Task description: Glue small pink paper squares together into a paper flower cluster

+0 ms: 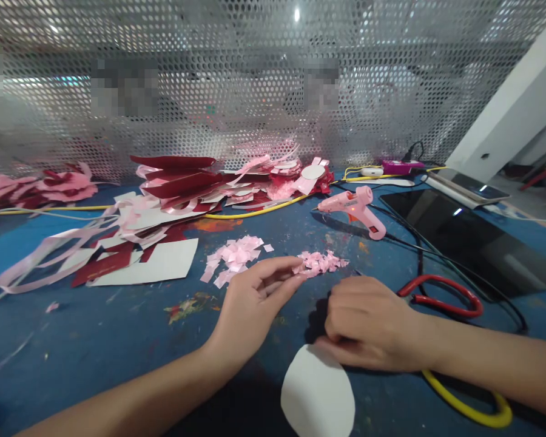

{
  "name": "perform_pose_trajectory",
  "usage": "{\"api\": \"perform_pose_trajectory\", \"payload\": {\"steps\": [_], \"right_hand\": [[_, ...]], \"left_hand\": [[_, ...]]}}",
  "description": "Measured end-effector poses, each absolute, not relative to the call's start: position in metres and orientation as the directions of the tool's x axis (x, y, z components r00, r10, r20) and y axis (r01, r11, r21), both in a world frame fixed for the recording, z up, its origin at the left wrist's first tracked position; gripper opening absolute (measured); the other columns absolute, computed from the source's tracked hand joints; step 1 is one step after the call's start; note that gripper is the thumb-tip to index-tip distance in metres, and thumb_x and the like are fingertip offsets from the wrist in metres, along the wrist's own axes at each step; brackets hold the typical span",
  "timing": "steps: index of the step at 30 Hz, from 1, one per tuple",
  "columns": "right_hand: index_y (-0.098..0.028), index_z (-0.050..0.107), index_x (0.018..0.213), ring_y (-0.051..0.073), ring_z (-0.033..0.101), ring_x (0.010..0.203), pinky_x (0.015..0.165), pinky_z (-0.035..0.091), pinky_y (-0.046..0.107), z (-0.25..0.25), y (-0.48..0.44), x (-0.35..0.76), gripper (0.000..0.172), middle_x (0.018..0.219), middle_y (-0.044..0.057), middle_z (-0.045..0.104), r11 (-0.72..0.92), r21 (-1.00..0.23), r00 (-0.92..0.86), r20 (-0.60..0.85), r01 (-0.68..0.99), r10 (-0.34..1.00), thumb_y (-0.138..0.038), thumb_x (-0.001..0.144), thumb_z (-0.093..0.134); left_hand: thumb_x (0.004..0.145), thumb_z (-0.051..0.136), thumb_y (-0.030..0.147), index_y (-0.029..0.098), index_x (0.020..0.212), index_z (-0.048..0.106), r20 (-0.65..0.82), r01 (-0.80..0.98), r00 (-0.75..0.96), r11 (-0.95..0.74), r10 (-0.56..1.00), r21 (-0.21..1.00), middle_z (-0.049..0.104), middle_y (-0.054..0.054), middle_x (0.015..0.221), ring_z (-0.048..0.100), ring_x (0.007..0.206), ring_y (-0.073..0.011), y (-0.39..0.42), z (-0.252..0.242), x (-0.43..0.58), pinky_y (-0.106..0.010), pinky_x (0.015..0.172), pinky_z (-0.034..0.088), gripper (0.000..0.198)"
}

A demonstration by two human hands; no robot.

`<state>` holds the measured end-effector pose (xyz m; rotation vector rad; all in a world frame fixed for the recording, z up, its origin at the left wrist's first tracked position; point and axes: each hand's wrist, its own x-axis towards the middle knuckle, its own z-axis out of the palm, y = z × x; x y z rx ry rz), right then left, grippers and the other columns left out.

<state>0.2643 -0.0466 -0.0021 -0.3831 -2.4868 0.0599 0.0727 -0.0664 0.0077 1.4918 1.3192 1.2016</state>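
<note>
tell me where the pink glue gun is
In the head view, the pink glue gun is right of centre on the blue table, beyond the right hand and left of the glossy black panel.

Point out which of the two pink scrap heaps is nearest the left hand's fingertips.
The right heap, at the fingertips of the left hand. Its pieces are finer; the left heap has larger, squarish ones.

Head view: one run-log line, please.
left hand: fingertips at small pink snippets | right hand: fingers curled, by white rounded card | pink hot-glue gun: on blue table
</note>
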Motion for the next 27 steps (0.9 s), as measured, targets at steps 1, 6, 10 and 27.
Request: {"api": "perform_pose_trajectory", "payload": {"steps": [1,6,10,27], "right_hand": [[-0.02,0.049,0.06,0.011,0.04,0.052,0.052,0.027,0.028,-0.002,-0.048,0.264,0.028,0.054,-0.003,0.05,0.975,-0.053,-0.814,0.541,0.217,0.211,-0.025,0.088,0.05],[-0.02,0.051,0.063,0.013,0.039,0.052,0.051,0.026,0.03,-0.002,-0.05,0.263,0.024,0.055,-0.003,0.049,0.982,0.095,-0.874,0.476,0.164,0.1,-0.014,0.086,0.047],[-0.018,0.053,0.066,0.014,0.045,0.061,0.056,0.034,0.029,-0.003,-0.045,0.262,0.023,0.063,0.001,0.055,0.926,-0.036,-0.756,0.565,0.376,0.33,-0.02,0.088,0.048],[-0.012,0.057,0.114,0.031,0.037,0.124,0.103,0.035,0.048,-0.001,-0.042,0.266,0.039,0.133,0.016,0.046,0.809,-0.146,-0.685,0.462,0.569,0.564,-0.04,0.086,0.055]], "left_hand": [[0.078,0.065,0.019,0.02,0.096,0.069,0.142,0.239,0.016,-0.142,0.99,0.961,0.074,-0.003,0.094,0.071,0.086,-0.0166,-0.066,0.007,0.072,-0.029,0.08,0.059,0.019],[0.087,0.055,0.022,0.019,0.113,0.061,0.103,0.191,0.12,-0.125,0.987,0.974,0.067,-0.006,0.116,0.066,0.103,-0.017,-0.067,0.005,0.072,-0.032,0.095,0.052,0.027],[0.093,0.047,0.027,0.022,0.129,0.048,0.109,0.035,0.231,-0.12,0.967,0.992,0.057,-0.007,0.132,0.055,0.12,-0.0176,-0.073,0.006,0.071,-0.033,0.106,0.043,0.037],[0.095,0.039,0.024,0.028,0.113,0.05,0.431,0.353,0.196,-0.473,0.881,0.807,0.054,-0.003,0.12,0.049,0.117,-0.0166,-0.082,0.006,0.066,-0.03,0.098,0.042,0.021]]}}
